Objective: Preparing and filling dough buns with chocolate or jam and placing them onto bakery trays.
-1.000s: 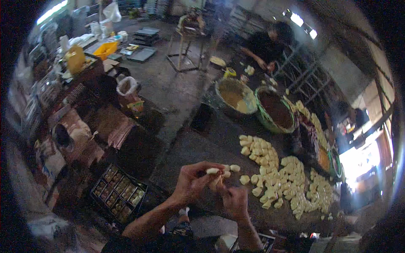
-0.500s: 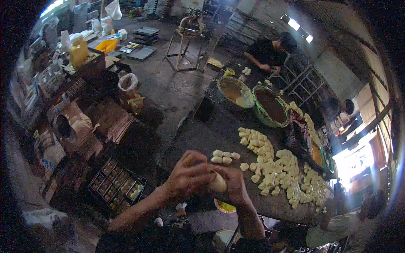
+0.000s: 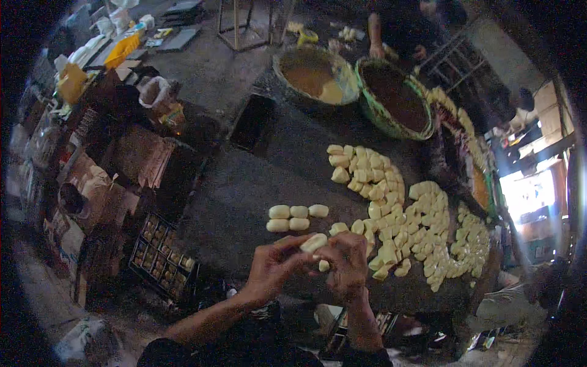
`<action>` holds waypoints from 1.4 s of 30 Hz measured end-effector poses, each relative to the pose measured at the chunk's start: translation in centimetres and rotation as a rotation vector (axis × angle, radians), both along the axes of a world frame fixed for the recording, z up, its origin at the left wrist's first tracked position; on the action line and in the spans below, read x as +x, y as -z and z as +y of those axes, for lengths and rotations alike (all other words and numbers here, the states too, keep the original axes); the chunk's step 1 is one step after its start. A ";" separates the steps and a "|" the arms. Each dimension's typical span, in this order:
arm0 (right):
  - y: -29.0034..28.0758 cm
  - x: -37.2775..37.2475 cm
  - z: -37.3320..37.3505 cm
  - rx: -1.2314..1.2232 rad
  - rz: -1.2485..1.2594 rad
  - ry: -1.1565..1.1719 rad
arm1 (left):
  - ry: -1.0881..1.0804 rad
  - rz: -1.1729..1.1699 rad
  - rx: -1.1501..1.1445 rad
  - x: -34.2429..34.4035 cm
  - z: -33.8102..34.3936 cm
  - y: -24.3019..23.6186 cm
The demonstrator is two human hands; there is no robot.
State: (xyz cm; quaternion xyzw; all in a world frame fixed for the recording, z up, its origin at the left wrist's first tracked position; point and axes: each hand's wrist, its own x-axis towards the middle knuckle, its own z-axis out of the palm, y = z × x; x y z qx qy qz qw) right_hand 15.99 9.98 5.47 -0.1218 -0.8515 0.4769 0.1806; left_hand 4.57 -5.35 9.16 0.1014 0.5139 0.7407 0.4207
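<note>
The left hand [image 3: 273, 270] grips 1 oblong dough piece [image 3: 314, 243] between thumb and fingers, above the near part of the counter [image 3: 238, 189]. The right hand [image 3: 347, 269] has curled fingers at the right end of this piece; whether it also grips the piece cannot be told. 1 small pale lump [image 3: 323, 265] shows between the hands; its support is unclear. 5 smooth dough pieces [image 3: 279, 211] lie on the counter beyond the left hand, in 2 rows of 3 and 2. A mass of cut dough chunks [image 3: 422, 229] covers the area to the right. 2 basins [image 3: 379, 116] stand beyond it. A black divided crate [image 3: 154, 284] is at the left, apart from the counter.
</note>
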 end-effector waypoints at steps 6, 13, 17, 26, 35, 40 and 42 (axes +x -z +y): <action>1.3 -4.9 4.1 -0.053 -0.025 0.214 | -0.109 0.554 -0.290 0.0 6.2 5.6; 3.5 -4.7 5.8 -0.112 -0.234 0.212 | -0.097 0.575 -0.377 -2.0 8.4 7.2; 5.4 -5.1 6.1 0.043 -0.219 0.188 | -0.153 0.345 -0.133 -2.3 8.9 7.1; 4.7 -7.4 5.0 0.496 -0.428 -0.183 | 0.233 1.362 -0.592 -7.2 3.1 11.4; 9.5 -10.4 2.4 0.969 -0.247 -0.402 | -0.138 0.948 -0.502 -5.9 -7.5 8.7; 7.2 -8.2 3.0 0.011 0.303 -0.200 | -0.094 0.894 -0.238 -2.4 -7.7 11.3; 6.2 -1.8 0.7 -0.645 0.350 -0.177 | -0.010 0.755 -0.149 0.8 -6.8 7.1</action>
